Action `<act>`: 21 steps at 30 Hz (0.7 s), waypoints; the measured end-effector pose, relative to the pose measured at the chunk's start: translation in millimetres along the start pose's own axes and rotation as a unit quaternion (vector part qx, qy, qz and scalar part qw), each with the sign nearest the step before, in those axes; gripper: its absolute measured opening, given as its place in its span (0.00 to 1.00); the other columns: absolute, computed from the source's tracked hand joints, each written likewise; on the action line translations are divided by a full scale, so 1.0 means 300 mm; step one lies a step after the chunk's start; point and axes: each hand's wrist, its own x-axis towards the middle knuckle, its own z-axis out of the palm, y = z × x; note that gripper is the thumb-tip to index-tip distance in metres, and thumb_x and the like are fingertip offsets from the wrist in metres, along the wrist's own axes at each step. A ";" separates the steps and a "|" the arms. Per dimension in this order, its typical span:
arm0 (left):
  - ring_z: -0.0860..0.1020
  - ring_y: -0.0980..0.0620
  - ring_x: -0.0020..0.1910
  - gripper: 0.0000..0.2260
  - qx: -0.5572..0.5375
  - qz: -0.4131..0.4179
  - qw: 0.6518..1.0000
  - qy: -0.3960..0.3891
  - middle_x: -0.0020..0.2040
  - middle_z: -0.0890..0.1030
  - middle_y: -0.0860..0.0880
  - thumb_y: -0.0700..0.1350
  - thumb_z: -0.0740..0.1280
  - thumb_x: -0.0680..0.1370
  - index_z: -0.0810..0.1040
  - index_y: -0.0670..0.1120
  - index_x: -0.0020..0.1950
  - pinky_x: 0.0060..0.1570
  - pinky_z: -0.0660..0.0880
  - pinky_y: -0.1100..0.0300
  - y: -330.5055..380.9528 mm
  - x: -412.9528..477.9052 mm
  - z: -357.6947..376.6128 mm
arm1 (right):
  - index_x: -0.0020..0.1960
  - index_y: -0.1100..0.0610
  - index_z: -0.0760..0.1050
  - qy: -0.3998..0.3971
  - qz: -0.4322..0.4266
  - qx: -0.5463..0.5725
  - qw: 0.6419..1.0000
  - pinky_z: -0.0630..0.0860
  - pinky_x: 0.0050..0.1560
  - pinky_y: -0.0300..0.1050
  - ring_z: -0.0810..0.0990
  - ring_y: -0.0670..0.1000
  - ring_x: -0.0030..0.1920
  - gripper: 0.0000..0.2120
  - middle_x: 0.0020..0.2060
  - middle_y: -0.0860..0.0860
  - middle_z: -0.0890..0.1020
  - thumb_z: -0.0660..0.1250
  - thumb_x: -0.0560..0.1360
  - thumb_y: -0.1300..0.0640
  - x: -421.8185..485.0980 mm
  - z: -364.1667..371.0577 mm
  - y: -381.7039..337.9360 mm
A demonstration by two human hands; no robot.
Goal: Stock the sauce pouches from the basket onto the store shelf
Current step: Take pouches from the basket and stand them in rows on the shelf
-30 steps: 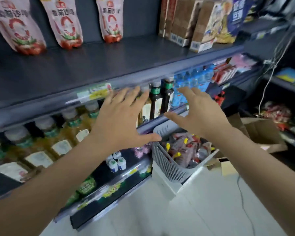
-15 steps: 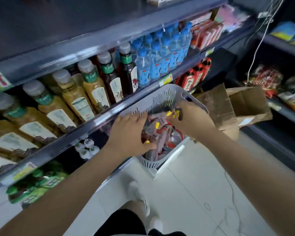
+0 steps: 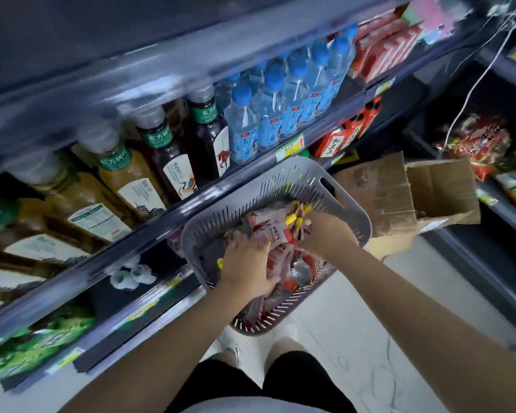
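Black shorts (image 3: 295, 380) are showing at the bottom edge, one white shoe (image 3: 230, 347) standing on the pale marbled floor (image 3: 355, 317). Both bare forearms are reaching forward and down into the grey slotted basket (image 3: 262, 189). The left hand (image 3: 246, 263) is lying palm down, fingers digging in and curling round a bunch of sauce pouches (image 3: 276, 234), thumb pressing on the near side of the pile. The right hand (image 3: 325, 231) is gripping more pouches by their tops, where the yellow caps (image 3: 291, 218) are sticking out, near the basket's far right wall. All pouches in view are sitting heaped in the basket, red and white; motion blur is smearing the print. The basket is sitting just in front of the drinks shelf edge (image 3: 131, 235); what is carrying it is hidden. Just right of it an open cardboard box (image 3: 441, 186) is sitting. On the shelf behind, amber tea bottles (image 3: 128, 180) are standing at left, dark tea bottles (image 3: 212, 144) beside them, then blue-capped water bottles (image 3: 276, 114). Lower left, green packs (image 3: 45, 338) are lying on a bottom shelf. Farther right, red snack bags (image 3: 480, 144) are filling another shelf, and a white cable (image 3: 472, 93) is hanging down over them
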 end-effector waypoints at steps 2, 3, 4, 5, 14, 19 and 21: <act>0.72 0.41 0.63 0.31 -0.013 -0.038 0.999 -0.004 0.61 0.76 0.42 0.63 0.61 0.71 0.69 0.44 0.66 0.63 0.66 0.47 0.014 0.022 0.012 | 0.67 0.57 0.70 -0.030 0.003 -0.006 1.000 0.79 0.46 0.47 0.82 0.54 0.48 0.26 0.50 0.53 0.83 0.68 0.73 0.48 0.049 0.024 0.017; 0.74 0.41 0.61 0.28 -0.024 -0.057 0.998 -0.011 0.58 0.78 0.42 0.63 0.59 0.72 0.72 0.44 0.62 0.61 0.67 0.48 0.018 0.032 0.014 | 0.66 0.58 0.70 -0.041 0.005 -0.008 0.999 0.77 0.44 0.45 0.81 0.54 0.46 0.25 0.48 0.53 0.83 0.68 0.73 0.47 0.077 0.035 0.026; 0.76 0.41 0.57 0.24 -0.041 -0.077 0.996 -0.023 0.53 0.80 0.42 0.62 0.58 0.72 0.74 0.44 0.56 0.59 0.68 0.50 0.022 0.037 0.013 | 0.65 0.59 0.71 -0.051 0.004 -0.011 0.999 0.76 0.43 0.45 0.80 0.54 0.44 0.24 0.47 0.53 0.83 0.67 0.73 0.48 0.107 0.043 0.034; 0.78 0.41 0.52 0.22 -0.058 -0.095 0.993 -0.037 0.47 0.81 0.43 0.61 0.57 0.72 0.76 0.45 0.50 0.56 0.69 0.52 0.027 0.038 0.011 | 0.64 0.60 0.72 -0.062 0.000 -0.014 0.998 0.77 0.44 0.45 0.80 0.54 0.45 0.23 0.46 0.54 0.82 0.66 0.74 0.49 0.138 0.050 0.040; 0.77 0.42 0.42 0.11 -0.058 -0.220 0.974 0.010 0.40 0.81 0.43 0.46 0.60 0.77 0.81 0.45 0.43 0.46 0.66 0.57 0.045 -0.001 0.016 | 0.75 0.53 0.58 -0.104 -0.172 -0.055 0.978 0.71 0.66 0.55 0.67 0.61 0.69 0.37 0.72 0.58 0.64 0.68 0.70 0.64 0.339 0.138 0.112; 0.77 0.41 0.36 0.14 -0.232 -0.294 0.921 0.111 0.34 0.80 0.41 0.48 0.64 0.78 0.81 0.42 0.37 0.37 0.68 0.54 0.057 -0.082 -0.009 | 0.71 0.50 0.67 -0.089 -0.352 -0.238 0.901 0.64 0.70 0.57 0.66 0.57 0.70 0.31 0.71 0.54 0.68 0.70 0.70 0.62 0.412 0.160 0.115; 0.77 0.45 0.36 0.13 -0.262 -0.315 0.902 0.139 0.34 0.80 0.45 0.49 0.64 0.79 0.81 0.43 0.39 0.35 0.68 0.55 0.063 -0.119 -0.018 | 0.68 0.53 0.70 -0.110 -0.386 -0.271 0.875 0.70 0.65 0.55 0.72 0.57 0.66 0.26 0.66 0.55 0.74 0.69 0.71 0.62 0.426 0.144 0.097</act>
